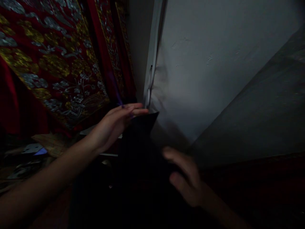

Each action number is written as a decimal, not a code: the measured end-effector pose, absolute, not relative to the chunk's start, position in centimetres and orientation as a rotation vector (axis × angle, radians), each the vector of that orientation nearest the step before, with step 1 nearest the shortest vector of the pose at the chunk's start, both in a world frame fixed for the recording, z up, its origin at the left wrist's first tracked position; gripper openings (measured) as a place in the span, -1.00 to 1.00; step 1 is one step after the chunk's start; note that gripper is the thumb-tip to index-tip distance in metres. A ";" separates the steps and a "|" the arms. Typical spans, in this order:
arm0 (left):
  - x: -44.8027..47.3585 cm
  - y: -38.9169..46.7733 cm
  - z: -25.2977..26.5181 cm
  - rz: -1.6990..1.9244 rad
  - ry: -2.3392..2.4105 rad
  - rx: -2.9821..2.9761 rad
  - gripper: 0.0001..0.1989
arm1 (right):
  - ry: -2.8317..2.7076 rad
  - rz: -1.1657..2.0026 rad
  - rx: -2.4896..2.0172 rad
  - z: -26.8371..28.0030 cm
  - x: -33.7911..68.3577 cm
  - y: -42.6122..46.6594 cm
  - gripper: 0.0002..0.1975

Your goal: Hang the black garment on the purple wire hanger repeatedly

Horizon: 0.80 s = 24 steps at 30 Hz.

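Observation:
In the dim middle of the head view stands a black, cloth-like thing [143,143] with a sharp pointed corner at its top right. Its lower part merges into the darkness. My left hand [116,122] lies at its upper left edge, fingers stretched out towards the corner. A thin purple strip [116,90], blurred, runs up from beside those fingers; whether they touch it I cannot tell. On the right side, my right hand [187,178] is bent round the edge of the black thing, thumb and forefinger closed on it. Motion blurs this hand.
A red cloth with gold and silver embroidery [54,63] hangs at the upper left. Behind the hands rises a pale wall [202,63] with a narrow upright strip [152,47] at its left. Blurred clutter, including a blue-white piece [35,149], lies at the lower left.

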<state>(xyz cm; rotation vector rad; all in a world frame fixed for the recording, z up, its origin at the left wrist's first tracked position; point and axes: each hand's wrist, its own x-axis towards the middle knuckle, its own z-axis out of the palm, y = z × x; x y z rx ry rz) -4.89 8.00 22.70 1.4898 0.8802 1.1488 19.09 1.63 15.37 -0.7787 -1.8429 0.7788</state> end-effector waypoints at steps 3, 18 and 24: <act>-5.5 5.4 21.4 0.823 0.857 1.256 -0.63 | -2.324 0.936 -0.400 15.7 17.2 1.8 -0.50; -11.8 10.9 23.2 1.206 1.415 2.046 -0.69 | -1.286 1.289 -1.058 12.5 21.6 13.1 -0.48; -8.9 11.6 21.5 1.886 1.445 2.372 -0.67 | -1.006 0.817 -0.790 18.7 20.7 17.2 -0.53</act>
